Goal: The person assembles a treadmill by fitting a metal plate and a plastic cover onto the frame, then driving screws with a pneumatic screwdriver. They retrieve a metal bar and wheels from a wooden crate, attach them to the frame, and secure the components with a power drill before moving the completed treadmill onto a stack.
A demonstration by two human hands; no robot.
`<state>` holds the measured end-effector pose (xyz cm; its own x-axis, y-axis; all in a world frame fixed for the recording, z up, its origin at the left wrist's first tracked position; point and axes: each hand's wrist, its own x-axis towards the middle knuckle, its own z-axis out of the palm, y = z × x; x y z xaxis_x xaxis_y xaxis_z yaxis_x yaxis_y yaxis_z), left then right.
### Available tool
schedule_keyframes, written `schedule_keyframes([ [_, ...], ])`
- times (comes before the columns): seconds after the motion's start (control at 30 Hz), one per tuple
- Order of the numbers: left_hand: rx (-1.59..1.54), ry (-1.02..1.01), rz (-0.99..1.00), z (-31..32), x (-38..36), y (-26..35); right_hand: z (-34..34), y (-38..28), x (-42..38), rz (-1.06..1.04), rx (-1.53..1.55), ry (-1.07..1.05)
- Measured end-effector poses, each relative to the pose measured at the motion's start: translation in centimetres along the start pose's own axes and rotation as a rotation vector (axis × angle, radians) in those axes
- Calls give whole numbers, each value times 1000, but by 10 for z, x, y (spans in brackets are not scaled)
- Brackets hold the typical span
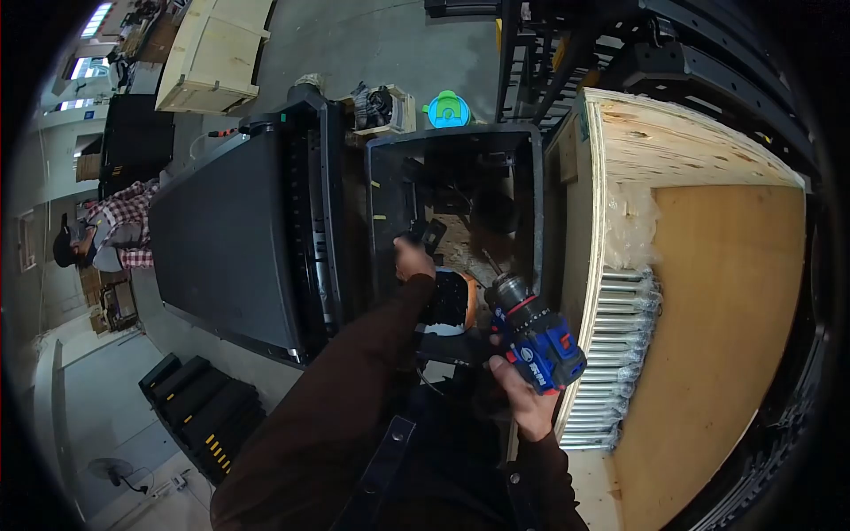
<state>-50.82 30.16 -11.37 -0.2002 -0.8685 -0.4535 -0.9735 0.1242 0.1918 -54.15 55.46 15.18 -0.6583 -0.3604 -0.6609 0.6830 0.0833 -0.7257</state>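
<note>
My right hand (522,396) grips a blue and black cordless drill (540,341) with red accents. A drill bit (491,262) sits in its chuck, pointing up and left over a dark open bin (538,177). Over the left side of that bin, my left hand (413,259) is closed around a small black block-like part (432,234); its fingers are partly hidden. Near the left wrist is an orange-rimmed container (470,301) with dark contents. A dark round thing (494,212) stands inside the bin, among loose pieces I cannot make out.
A large black cabinet-like unit (221,234) stands left. To the right, an open wooden crate (708,146) holds several wrapped metal rods (611,354). A blue and green lidded cup (448,110) sits behind the bin. Another person (115,226) in a checked shirt is far left.
</note>
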Motion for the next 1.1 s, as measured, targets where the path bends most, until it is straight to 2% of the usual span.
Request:
schedule_keyframes([
  [0.07,-39,-6,-41,-4,-10,5,1,-8,-1,-26,94,48],
  [0.13,26,125,124,-1,-21,2,0,-6,-3,-3,107,23],
  [0.17,10,129,123,-2,-20,0,1,-1,-1,-56,124,43],
  [0.23,168,86,394,-2,-10,-4,3,0,3,-119,141,63],
  [0.37,156,61,415,10,-8,1,2,4,1,-117,110,74],
  [0.47,81,115,504,15,-9,1,2,3,-2,-105,59,70],
  [0.53,93,30,550,19,-1,1,2,2,-1,-98,30,57],
  [0.67,101,103,592,36,6,-4,2,15,3,-202,12,68],
  [0.77,-50,153,562,34,-6,2,3,7,0,-217,35,43],
  [0.83,-355,-32,374,21,-25,14,0,5,-5,-208,87,-36],
  [0.87,-365,-25,385,11,-36,18,0,6,-7,-225,86,-38],
  [0.93,-712,-342,243,-9,-63,23,3,0,-14,-254,178,-35],
  [1.0,-1187,-768,79,-66,-104,24,9,-5,-21,-291,218,2],
  [1.07,-1354,-1000,159,-146,-141,18,1,6,-17,-290,222,27],
  [1.1,-1322,-1044,179,-178,-148,14,6,2,-20,-302,219,58],
])
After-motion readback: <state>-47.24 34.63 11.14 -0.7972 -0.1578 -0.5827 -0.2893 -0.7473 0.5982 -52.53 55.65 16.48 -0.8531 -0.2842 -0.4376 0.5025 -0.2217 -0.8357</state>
